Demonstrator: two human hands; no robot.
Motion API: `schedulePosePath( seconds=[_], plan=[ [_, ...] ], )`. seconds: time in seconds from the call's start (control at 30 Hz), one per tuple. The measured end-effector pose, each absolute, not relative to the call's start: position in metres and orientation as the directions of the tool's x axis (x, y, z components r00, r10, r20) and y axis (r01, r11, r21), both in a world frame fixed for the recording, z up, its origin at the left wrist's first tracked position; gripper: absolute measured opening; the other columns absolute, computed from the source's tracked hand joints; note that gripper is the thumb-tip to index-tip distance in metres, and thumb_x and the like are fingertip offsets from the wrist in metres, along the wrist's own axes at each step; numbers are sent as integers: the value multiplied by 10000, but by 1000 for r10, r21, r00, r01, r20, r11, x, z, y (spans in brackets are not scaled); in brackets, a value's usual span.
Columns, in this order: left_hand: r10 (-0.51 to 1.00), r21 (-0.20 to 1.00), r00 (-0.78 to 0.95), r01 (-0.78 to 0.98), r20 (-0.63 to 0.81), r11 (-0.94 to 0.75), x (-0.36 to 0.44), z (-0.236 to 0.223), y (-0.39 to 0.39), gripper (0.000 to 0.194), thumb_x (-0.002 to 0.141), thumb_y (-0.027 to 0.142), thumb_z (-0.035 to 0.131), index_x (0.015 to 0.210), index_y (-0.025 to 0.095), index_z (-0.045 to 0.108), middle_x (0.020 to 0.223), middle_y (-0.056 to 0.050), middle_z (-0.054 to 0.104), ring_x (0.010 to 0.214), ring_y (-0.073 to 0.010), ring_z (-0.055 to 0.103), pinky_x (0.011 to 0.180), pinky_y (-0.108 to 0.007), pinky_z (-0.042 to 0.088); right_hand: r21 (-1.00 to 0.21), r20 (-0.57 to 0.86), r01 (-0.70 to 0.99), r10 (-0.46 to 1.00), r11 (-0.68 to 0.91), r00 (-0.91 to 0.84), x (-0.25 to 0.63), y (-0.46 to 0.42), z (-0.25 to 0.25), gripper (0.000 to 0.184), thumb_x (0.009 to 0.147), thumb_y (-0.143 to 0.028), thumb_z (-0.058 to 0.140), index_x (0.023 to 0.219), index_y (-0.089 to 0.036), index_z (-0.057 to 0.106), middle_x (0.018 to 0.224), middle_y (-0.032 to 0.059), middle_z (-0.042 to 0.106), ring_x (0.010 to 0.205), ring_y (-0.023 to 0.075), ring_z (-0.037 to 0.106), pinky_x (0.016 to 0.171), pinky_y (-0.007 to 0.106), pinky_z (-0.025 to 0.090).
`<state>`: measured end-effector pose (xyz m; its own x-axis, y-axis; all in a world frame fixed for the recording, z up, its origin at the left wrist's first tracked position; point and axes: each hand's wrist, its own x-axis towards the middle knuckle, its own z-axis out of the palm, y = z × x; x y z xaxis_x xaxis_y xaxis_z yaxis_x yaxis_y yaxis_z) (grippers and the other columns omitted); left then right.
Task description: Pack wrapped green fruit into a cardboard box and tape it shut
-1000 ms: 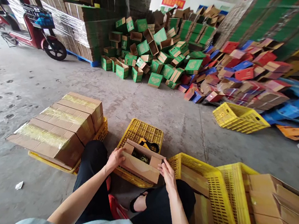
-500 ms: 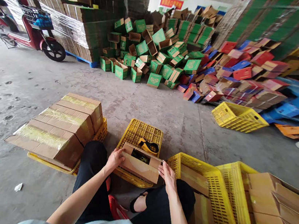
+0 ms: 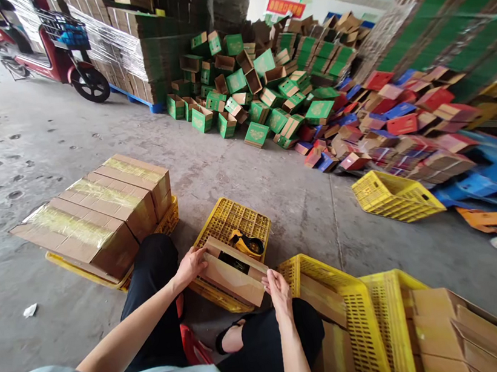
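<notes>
A small brown cardboard box (image 3: 231, 275) lies on an upturned yellow plastic crate (image 3: 216, 219) in front of my knees. Its long top opening is partly covered by flaps, and a dark gap with unclear contents shows between them. My left hand (image 3: 190, 265) grips the left end of the box, fingers on the top edge. At the right end, my right hand (image 3: 277, 288) has its fingers closed on the corner and flap. A yellow and black tape dispenser (image 3: 246, 244) rests on the crate just behind the box.
On my left, taped cardboard boxes (image 3: 100, 210) stand on another yellow crate. At my right are yellow crates (image 3: 361, 311) holding more cardboard boxes (image 3: 462, 328). Farther off lie piles of green boxes (image 3: 256, 133) and red-blue boxes (image 3: 403, 124), another yellow crate (image 3: 392, 197) and a red scooter (image 3: 37, 58).
The gap in the box top has narrowed as flaps have come inward. My right hand's fingers have curled in at the right end. My left hand stays in place.
</notes>
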<state>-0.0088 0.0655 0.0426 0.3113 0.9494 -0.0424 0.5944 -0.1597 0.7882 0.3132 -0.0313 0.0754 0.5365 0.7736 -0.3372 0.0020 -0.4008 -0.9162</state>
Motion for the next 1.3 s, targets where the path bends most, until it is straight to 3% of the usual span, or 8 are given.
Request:
schedulePosePath(
  seconds=[0.2, 0.33, 0.4, 0.5, 0.7, 0.9, 1.13, 1.3],
  plan=[
    [959, 765, 280, 610, 34, -205, -7, 47, 60, 496, 787, 150, 675, 1281, 190, 685, 1264, -119, 633, 1179, -278, 606, 1034, -391, 486, -914, -311, 55, 783, -401, 538, 313, -31, 79, 717, 639, -770, 737, 1056, -186, 715, 839, 110, 798, 829, 306, 777, 737, 376, 604],
    [965, 764, 258, 615, 42, -197, -4, 55, 60, 395, 839, 223, 661, 1224, 168, 729, 1166, -122, 679, 1047, -258, 653, 972, -361, 501, -915, -296, 71, 781, -397, 549, 312, -29, 78, 682, 629, -747, 758, 1024, -193, 708, 822, 99, 796, 842, 311, 775, 730, 376, 604],
    [972, 777, 236, 610, 14, -159, -3, 62, 64, 312, 938, 345, 582, 1105, 165, 775, 1066, -113, 698, 968, -236, 667, 915, -324, 499, -914, -294, 73, 775, -399, 560, 311, -27, 78, 682, 611, -749, 765, 1006, -196, 710, 809, 95, 793, 833, 314, 772, 714, 378, 606],
    [982, 786, 162, 617, -95, -25, 0, 72, 72, 506, 1013, 483, 444, 825, 154, 780, 843, -81, 686, 807, -202, 652, 771, -278, 469, -908, -301, 73, 762, -413, 573, 309, -26, 81, 697, 579, -761, 770, 979, -192, 722, 805, 104, 790, 822, 321, 767, 697, 386, 609],
    [963, 777, 69, 607, -259, 165, 4, 77, 83, 518, 950, 554, 537, 726, 135, 742, 548, -2, 521, 639, -167, 559, 590, -249, 327, -901, -317, 77, 769, -427, 555, 308, -29, 90, 667, 602, -738, 771, 985, -192, 736, 830, 107, 794, 779, 303, 763, 702, 388, 613],
    [971, 792, 52, 590, -233, 159, 5, 71, 81, 486, 951, 522, 550, 697, 143, 715, 559, 6, 531, 624, -153, 541, 577, -248, 295, -914, -310, 52, 774, -403, 552, 308, -29, 88, 644, 602, -715, 784, 973, -193, 723, 823, 106, 791, 869, 323, 763, 714, 389, 616],
    [976, 828, 16, 533, -216, 174, 7, 72, 84, 300, 937, 402, 603, 1007, 171, 781, 907, -48, 764, 842, -191, 681, 697, -241, 425, -915, -309, 50, 775, -400, 551, 309, -28, 83, 638, 553, -688, 816, 941, -191, 721, 844, 114, 794, 905, 347, 762, 712, 402, 621],
    [971, 828, 3, 523, -240, 203, 9, 71, 87, 261, 923, 357, 632, 1002, 162, 788, 924, -67, 785, 858, -210, 705, 700, -250, 441, -915, -314, 49, 782, -401, 539, 311, -29, 80, 638, 552, -661, 811, 968, -187, 718, 852, 114, 794, 879, 345, 762, 746, 422, 618]
  ],
)
